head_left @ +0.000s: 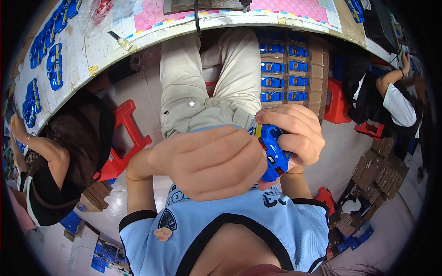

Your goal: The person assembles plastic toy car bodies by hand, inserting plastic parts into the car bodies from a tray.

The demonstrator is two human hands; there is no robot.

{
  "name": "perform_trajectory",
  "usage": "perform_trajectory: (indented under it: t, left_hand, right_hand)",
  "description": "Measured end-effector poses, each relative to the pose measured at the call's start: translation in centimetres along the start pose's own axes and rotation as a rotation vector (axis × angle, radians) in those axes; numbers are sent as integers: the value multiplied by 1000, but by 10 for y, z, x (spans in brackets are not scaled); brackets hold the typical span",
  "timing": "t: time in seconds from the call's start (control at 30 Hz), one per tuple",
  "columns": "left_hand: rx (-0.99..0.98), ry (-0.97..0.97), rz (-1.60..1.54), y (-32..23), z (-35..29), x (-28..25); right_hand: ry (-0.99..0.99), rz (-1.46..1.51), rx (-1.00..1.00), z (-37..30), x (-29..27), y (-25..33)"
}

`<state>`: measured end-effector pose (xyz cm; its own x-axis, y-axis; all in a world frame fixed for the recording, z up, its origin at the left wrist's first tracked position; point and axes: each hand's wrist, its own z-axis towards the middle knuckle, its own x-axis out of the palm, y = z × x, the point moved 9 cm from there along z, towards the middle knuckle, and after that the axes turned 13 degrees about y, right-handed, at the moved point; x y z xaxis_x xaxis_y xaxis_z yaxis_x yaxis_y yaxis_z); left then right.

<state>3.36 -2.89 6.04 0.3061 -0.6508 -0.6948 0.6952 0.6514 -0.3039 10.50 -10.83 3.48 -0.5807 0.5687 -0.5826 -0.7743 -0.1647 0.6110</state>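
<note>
A blue toy car (275, 154) with a yellow patch is held up close in front of my chest, between both hands. My right hand (299, 135) is closed around its right side, with curled fingers on the body. Against the car's left side, my left hand (214, 161) is closed, its fingers pressed together. The left fingertips and thumb are mostly hidden behind the back of that hand, so their exact grip on the car does not show.
Several blue toy cars (54, 66) lie on the white table (103, 50) at left, near a knife-like tool (120, 41). A cardboard tray (317, 69) with rows of blue cars sits beside my legs. Red stools (125, 138) and co-workers flank me; flattened cardboard (380, 172) is stacked at right.
</note>
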Motion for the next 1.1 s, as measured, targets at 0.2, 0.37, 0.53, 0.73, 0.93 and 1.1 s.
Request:
perform_trajectory:
  t: [0.2, 0.37, 0.53, 0.73, 0.93, 1.1]
  left_hand:
    - [-236, 11, -601, 38, -5, 12]
    - [-271, -65, -775, 45, -7, 15]
    - [-219, -47, -692, 43, -9, 15]
    - [-188, 0, -627, 46, -14, 26]
    - [-341, 13, -679, 67, -30, 54]
    - [-813, 98, -1142, 105, -68, 109]
  right_hand:
    - [-10, 145, -38, 3, -6, -3]
    - [-23, 222, -8, 0, -6, -9]
    - [-40, 306, -29, -1, -4, -14]
    - [-34, 730, 8, -11, 15, -42]
    - [-41, 1317, 719, -55, 76, -84]
    - [-142, 1809, 1028, -85, 116, -98]
